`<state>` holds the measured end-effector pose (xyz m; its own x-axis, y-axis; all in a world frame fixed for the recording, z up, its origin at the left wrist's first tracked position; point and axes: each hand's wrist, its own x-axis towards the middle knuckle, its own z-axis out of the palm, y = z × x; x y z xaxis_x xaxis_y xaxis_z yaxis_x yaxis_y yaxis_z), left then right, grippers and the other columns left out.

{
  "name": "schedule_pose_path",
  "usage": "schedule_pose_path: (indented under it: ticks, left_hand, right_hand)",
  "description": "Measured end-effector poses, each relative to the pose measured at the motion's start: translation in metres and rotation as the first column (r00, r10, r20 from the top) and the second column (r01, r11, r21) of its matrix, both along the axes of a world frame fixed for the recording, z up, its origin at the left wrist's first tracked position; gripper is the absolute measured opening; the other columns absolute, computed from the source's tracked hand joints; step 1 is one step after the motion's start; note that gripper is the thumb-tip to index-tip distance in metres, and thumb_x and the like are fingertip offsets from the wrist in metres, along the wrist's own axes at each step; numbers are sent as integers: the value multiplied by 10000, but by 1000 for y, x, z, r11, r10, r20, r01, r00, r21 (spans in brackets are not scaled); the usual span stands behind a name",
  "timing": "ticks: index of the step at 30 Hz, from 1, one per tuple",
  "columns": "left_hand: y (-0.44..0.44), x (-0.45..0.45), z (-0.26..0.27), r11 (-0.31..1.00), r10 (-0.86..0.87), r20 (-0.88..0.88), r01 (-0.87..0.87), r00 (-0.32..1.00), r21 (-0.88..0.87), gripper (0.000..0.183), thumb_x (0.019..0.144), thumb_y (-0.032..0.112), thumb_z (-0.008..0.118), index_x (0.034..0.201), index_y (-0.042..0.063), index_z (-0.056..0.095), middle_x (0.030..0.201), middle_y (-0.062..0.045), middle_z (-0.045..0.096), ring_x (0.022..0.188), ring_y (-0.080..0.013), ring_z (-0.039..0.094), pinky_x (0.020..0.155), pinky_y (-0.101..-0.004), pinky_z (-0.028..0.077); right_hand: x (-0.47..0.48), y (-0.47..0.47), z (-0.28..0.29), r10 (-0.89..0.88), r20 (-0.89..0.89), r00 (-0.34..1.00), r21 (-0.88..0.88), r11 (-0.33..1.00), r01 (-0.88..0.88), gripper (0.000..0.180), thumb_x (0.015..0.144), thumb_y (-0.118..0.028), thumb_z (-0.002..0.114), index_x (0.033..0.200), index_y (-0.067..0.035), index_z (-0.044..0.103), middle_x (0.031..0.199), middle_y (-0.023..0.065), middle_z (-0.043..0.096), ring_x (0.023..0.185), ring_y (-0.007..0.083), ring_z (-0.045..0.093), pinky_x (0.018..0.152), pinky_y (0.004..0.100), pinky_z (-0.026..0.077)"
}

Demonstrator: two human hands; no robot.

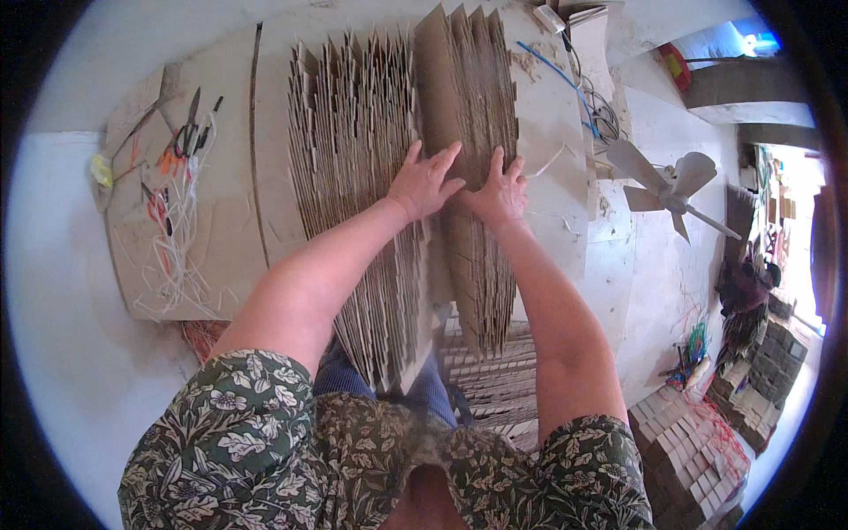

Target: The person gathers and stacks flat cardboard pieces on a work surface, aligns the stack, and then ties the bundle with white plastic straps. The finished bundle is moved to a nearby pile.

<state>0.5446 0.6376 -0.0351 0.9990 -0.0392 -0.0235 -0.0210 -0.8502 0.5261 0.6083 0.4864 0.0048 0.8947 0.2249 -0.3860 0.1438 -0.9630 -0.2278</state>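
Two rows of upright cardboard sheets stand side by side on the table before me, their edges uneven. My left hand (426, 183) lies at the inner edge of the wider left row (358, 132), fingers spread, their tips towards the right row. On the narrower right row (480, 99) rests my right hand (501, 193), its fingers apart near the outer side. My thumbs come close together between the rows. Whether the right fingers clasp any sheets cannot be made out. The near ends of both rows reach past the table edge towards my lap.
At left lie scissors (189, 126), orange-handled tools and tangled white straps (182, 252). Blue and grey cables (599, 112) lie at the right. A fan (672, 192) stands beyond. Stacked cardboard (689, 444) occupies the lower right; a person (745, 285) is further off.
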Motion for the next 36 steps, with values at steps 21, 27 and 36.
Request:
schedule_pose_path:
  ticks: [21, 27, 36]
  left_hand:
    - [2, -2, -5, 1000, -9, -28, 9, 1000, -20, 724, 957, 467, 446, 1496, 87, 146, 1346, -186, 511, 1221, -317, 514, 1122, -554, 136]
    - [7, 0, -6, 988, 11, 0, -11, 1000, -155, 690, 945, 462, 477, 1459, 56, 261, 1383, -185, 470, 1283, -324, 451, 1133, -548, 121]
    - [-33, -27, 20, 948, 286, -96, -268, 953, 172, 641, 902, 234, 572, 1400, -62, 297, 1509, -263, 208, 1428, -394, 150, 1129, -550, 154]
  right_hand:
    - [17, -24, -8, 52, 35, 998, -69, 996, -49, 1029, 615, -418, 768, 1480, -175, 267, 1456, 273, 254, 1228, 470, 420, 949, 555, 416]
    - [-6, -13, 2, 58, -10, 998, -86, 995, -59, 1027, 635, -428, 766, 1489, -193, 246, 1476, 266, 232, 1245, 457, 402, 960, 571, 393]
    - [-7, -10, -3, -1, -3, 1000, -35, 999, 1, 1018, 621, -440, 766, 1485, -231, 271, 1503, 244, 200, 1256, 438, 390, 965, 584, 368]
